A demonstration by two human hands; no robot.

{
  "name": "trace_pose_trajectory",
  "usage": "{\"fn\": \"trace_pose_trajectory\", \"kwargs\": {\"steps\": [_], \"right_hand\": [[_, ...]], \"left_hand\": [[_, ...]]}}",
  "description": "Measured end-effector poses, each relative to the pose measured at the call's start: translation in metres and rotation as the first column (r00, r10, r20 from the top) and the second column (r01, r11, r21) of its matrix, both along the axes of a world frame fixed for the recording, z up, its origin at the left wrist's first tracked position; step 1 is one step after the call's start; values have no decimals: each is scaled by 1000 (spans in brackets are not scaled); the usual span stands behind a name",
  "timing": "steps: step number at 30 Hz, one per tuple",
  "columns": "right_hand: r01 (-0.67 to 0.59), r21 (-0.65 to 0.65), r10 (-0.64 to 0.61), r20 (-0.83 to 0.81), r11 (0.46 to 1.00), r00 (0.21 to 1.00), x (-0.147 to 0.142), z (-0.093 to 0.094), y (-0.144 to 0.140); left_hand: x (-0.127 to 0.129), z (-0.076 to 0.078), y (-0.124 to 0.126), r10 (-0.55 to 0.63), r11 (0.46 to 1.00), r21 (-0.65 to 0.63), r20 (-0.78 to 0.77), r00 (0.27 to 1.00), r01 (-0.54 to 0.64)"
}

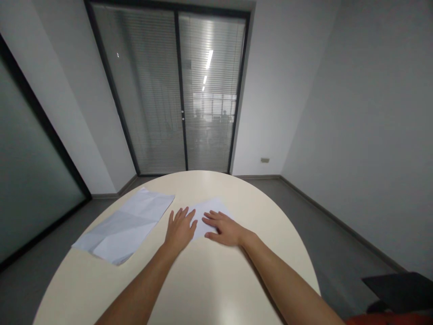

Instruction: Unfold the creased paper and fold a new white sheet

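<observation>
Folded paper under both flat hands: left, right.

office meeting room: glass doors with blinds, round table.

Part of the small sheet is being hidden under the left hand and the right hand, so its near edge and full outline cannot be told. Both forearms are being cut off by the bottom edge. The near rim of the table is being cropped there too. A dark object at the lower right is being cut by the right edge and cannot be identified. Shapes behind the blinds are being blurred beyond telling.
</observation>
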State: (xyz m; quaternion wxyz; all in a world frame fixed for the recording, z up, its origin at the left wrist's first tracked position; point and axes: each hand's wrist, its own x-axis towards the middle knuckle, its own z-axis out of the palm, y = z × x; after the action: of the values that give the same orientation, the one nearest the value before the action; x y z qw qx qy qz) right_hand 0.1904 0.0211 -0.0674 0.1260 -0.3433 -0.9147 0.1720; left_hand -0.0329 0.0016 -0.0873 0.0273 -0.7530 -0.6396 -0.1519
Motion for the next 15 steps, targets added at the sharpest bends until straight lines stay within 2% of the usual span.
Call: {"fn": "trace_pose_trajectory", "kwargs": {"steps": [2,4,6,10,15], "right_hand": [[44,-27,-43,15,999,999,3,-2,2],[92,-31,-91,19,995,996,8,-3,5],[116,-31,-116,25,993,993,11,-3,7],[113,-28,-112,15,993,994,13,-2,8],[25,-26,-26,-44,999,999,20,0,10]], "left_hand": [[-2,3,-1,-129,991,25,53,990,128],[-2,5,-3,-288,958,24,97,953,287],[0,6,-6,-379,924,-2,133,916,383],[3,7,-8,-370,924,-33,171,913,381],[0,7,-7,-359,929,-31,162,919,369]]}}
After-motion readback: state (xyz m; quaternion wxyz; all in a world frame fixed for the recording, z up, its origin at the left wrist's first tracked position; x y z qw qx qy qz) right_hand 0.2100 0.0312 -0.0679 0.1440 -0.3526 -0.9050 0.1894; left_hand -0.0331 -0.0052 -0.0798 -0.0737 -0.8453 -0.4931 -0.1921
